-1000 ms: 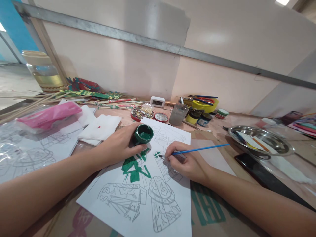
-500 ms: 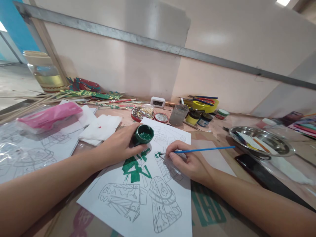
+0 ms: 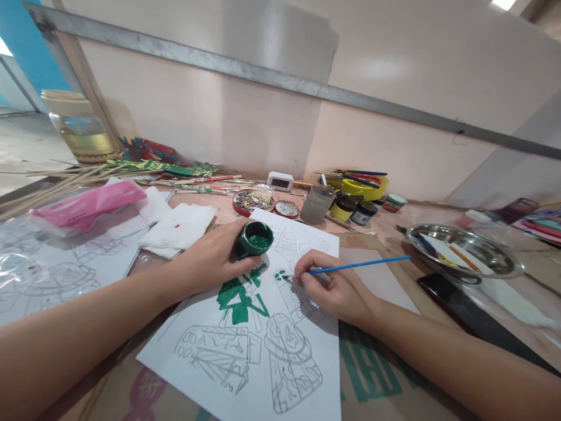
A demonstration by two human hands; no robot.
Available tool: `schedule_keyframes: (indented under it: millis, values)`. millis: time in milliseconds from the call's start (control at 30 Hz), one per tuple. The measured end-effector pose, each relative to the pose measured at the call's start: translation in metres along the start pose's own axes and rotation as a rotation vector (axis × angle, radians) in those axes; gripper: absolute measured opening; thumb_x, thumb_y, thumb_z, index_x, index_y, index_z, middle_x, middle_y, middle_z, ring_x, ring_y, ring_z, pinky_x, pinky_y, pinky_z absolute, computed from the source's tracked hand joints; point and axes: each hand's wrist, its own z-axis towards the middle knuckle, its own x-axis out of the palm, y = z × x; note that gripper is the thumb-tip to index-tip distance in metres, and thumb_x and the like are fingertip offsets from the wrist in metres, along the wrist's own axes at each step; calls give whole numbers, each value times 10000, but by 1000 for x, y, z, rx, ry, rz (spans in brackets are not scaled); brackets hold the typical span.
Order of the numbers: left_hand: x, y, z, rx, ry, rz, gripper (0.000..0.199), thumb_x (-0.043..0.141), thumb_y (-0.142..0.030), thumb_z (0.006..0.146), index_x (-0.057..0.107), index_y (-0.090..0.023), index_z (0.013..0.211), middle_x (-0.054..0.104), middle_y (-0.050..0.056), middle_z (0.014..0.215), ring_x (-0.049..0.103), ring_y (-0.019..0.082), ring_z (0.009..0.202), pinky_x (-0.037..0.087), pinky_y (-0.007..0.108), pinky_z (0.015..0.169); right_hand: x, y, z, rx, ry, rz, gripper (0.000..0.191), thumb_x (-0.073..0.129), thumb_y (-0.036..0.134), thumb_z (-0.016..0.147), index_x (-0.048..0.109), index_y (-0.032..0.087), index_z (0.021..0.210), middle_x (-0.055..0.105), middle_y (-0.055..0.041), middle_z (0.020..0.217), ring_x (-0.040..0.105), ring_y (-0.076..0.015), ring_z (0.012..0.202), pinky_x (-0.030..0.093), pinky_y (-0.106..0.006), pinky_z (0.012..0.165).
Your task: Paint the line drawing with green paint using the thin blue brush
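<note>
My left hand (image 3: pixel 219 257) is wrapped round a small jar of green paint (image 3: pixel 257 238), its mouth tilted toward me above the drawing sheet. A thin blue paintbrush (image 3: pixel 359 265) is pinched in the fingers of my right hand (image 3: pixel 333 286). Its dark tip is at small green spots near the top of one outlined shape. The white sheet (image 3: pixel 245 386) carries several pencil-drawn figures. One figure, just below the jar, has broad green painted areas (image 3: pixel 239 301); the lower figures are only outlined.
Behind the sheet stand a cup of cloudy water (image 3: pixel 316 204), paint jars (image 3: pixel 344 207), a glitter-filled lid (image 3: pixel 252 202) and a small digital clock (image 3: pixel 280 182). To the right are a metal bowl (image 3: pixel 504 266) and a black phone-like slab (image 3: pixel 464 310). Left lie folded tissues (image 3: pixel 179 228) and a pink packet (image 3: pixel 92 207).
The blue brush has shifted slightly, its back end moving left and a little up. My left hand and the paint jar stay where they were.
</note>
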Motion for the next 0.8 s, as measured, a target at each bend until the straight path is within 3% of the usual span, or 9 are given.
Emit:
schedule_keyframes:
  millis: [800]
  values:
    - [-1,0,0,6,9,-13,464,619,-495,914,521,-217,1273,677,95,1263,649,292,1132,497,410,945,1,-2,-1,5,-40,28,127,497,147,821,609,206,815,669,-16,753,642,-156,691,513,-240,604]
